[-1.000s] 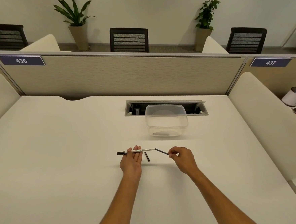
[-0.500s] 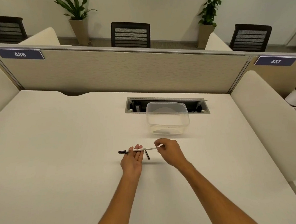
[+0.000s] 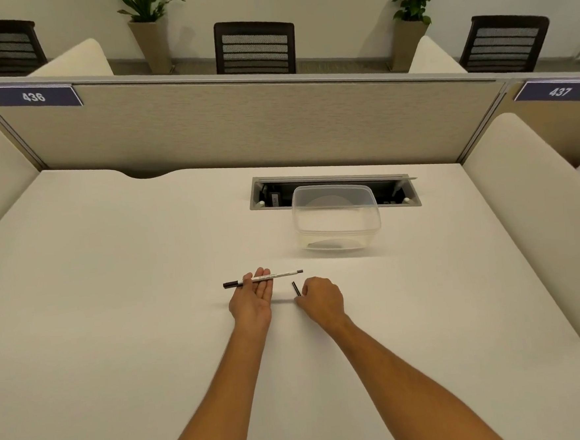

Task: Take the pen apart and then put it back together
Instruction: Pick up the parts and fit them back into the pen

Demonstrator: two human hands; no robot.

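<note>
A white pen barrel [image 3: 278, 275] with a black cap at its left end lies across the fingers of my left hand [image 3: 253, 299], which holds it level just above the white desk [image 3: 115, 300]. The barrel's right end is dark and sticks out past my fingers. A short black end piece [image 3: 296, 287] sits low on the desk to the right of that hand. My right hand [image 3: 321, 300] is curled beside it, thumb and forefinger pinched on its near end.
A clear plastic container [image 3: 337, 232] stands behind the hands, in front of an open cable tray [image 3: 400, 198] set into the desk. A fabric partition [image 3: 241, 127] closes the far edge. Padded side panels flank the desk left and right.
My right hand pushed the thin dark refill into the barrel's right end, then dropped down to the short black piece on the desk. My left hand kept hold of the barrel.
</note>
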